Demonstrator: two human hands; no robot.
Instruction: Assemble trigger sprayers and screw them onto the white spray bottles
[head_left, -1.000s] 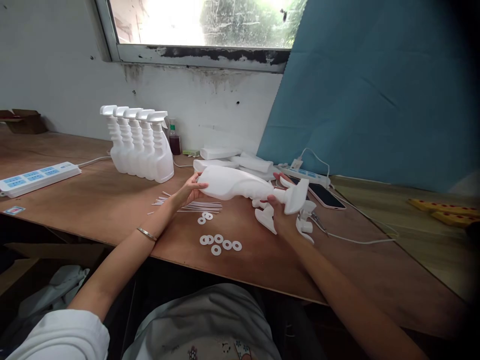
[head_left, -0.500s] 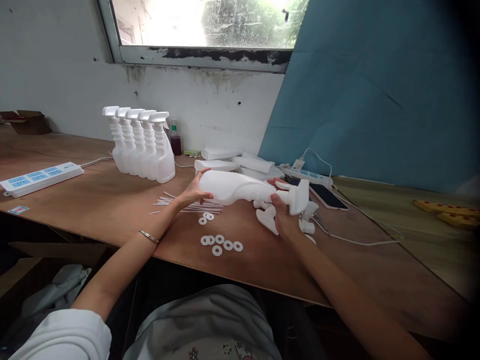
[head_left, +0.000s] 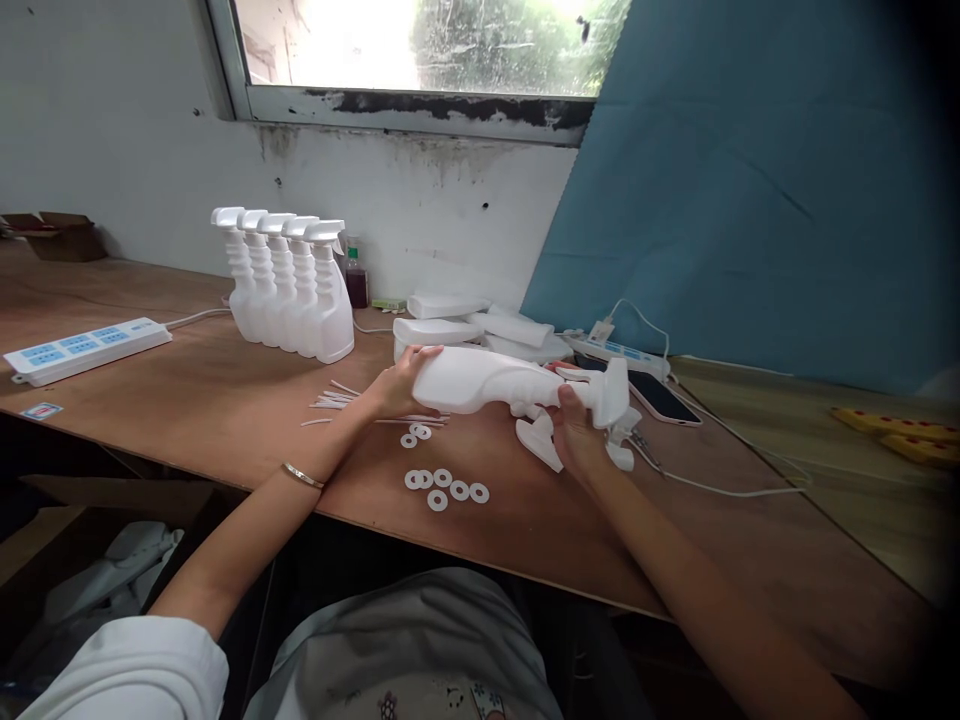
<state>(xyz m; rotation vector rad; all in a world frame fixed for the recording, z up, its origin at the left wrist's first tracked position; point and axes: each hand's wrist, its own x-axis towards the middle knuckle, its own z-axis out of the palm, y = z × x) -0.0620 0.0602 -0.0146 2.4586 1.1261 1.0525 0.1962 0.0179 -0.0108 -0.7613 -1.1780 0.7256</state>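
Note:
A white spray bottle [head_left: 480,378] lies sideways in the air above the table, its trigger head [head_left: 613,390] pointing right. My left hand [head_left: 403,384] is closed around the bottle's base end. Around the neck, just below the trigger head, my right hand [head_left: 576,425] is closed. Under the bottle are loose white trigger heads [head_left: 537,442], partly hidden by my right hand. Thin white tubes [head_left: 337,397] lie near my left hand. Flat white ring washers [head_left: 442,485] are scattered in front of the bottle.
Several assembled spray bottles [head_left: 289,290] stand in a row at the back left. Behind my hands lies a pile of white bottles [head_left: 480,322]. A power strip [head_left: 90,350] sits at left, a phone [head_left: 664,398] at right. Below the table edge is an open carton [head_left: 45,535].
The spray bottle has shifted slightly right and turned a little in my hands. My left hand has moved round its base end, with the back of the hand now more visible.

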